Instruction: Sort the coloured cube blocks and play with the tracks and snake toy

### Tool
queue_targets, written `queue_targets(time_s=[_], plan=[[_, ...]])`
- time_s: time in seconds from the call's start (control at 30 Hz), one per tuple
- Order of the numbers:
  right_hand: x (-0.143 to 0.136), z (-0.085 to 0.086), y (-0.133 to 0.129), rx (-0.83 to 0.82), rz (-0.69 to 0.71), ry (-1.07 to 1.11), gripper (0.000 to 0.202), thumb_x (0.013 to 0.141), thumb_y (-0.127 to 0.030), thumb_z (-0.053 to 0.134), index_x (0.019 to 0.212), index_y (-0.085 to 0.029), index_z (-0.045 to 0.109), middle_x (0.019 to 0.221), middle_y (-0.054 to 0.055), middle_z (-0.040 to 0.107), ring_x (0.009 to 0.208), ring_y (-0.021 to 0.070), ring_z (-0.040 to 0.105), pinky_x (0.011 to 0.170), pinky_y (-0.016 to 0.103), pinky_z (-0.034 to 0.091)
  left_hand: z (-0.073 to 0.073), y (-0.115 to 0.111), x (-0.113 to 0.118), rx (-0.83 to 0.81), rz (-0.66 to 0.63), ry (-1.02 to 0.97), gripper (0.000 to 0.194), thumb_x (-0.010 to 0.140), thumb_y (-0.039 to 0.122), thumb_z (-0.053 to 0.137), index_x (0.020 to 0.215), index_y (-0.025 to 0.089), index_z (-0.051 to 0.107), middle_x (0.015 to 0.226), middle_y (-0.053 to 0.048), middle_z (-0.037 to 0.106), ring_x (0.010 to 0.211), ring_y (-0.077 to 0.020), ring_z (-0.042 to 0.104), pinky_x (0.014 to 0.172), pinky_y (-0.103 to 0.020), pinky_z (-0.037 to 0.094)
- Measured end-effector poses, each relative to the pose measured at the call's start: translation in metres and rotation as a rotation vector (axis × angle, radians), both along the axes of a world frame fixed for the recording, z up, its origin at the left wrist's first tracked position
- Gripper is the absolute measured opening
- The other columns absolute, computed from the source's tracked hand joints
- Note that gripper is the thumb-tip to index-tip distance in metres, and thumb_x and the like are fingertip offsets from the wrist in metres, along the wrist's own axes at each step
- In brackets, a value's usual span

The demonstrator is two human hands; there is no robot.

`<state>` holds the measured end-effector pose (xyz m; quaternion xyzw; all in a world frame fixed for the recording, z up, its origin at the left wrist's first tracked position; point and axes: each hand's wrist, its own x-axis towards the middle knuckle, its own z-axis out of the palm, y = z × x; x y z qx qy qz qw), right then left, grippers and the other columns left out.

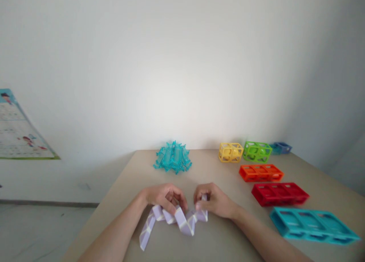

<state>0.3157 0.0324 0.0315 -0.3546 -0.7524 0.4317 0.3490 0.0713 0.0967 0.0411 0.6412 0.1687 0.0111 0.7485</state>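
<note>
Near the front of the table lies a lilac and white snake puzzle (185,226), a zigzag chain of wedge-shaped segments. Its straight tail slants toward me at the left. My left hand (168,197) grips the middle of the chain, with the thumb on top and the fingers curled behind. Around the right end, my right hand (212,199) pinches a segment between thumb and curled fingers. One lilac piece pokes up between those fingers. Parts of the puzzle under both hands are hidden.
A clear teal ridged plastic piece (173,157) sits at the back by the wall. On the right stand yellow (230,152), green (257,151), orange (261,173), red (280,194) and teal (313,224) open frames, with a blue one (283,148) in the corner.
</note>
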Motion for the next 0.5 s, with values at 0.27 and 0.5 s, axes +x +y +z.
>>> queue_targets(time_s=[0.27, 0.5], plan=[[0.003, -0.008, 0.01, -0.2, -0.092, 0.267, 0.059, 0.083, -0.071, 0.043, 0.093, -0.016, 0.059, 0.068, 0.001, 0.054, 0.057, 0.0133, 0.05, 0.051, 0.024, 0.039, -0.01, 0.006, 0.002, -0.219, 0.233, -0.349, 0.042, 0.076, 0.039, 0.07, 0.107, 0.012, 0.063, 0.071, -0.01, 0.07, 0.056, -0.0226, 0.068, 0.045, -0.027, 0.05], [-0.006, -0.001, 0.006, -0.18, -0.221, 0.105, 0.051, 0.085, -0.064, 0.049, 0.069, -0.016, 0.053, 0.055, -0.005, 0.037, 0.048, 0.0082, 0.029, 0.045, 0.023, 0.021, -0.012, 0.009, 0.008, -0.263, 0.321, -0.373, 0.06, 0.081, 0.061, 0.054, 0.121, 0.015, 0.053, 0.073, -0.003, 0.06, 0.057, -0.019, 0.065, 0.053, -0.034, 0.055]])
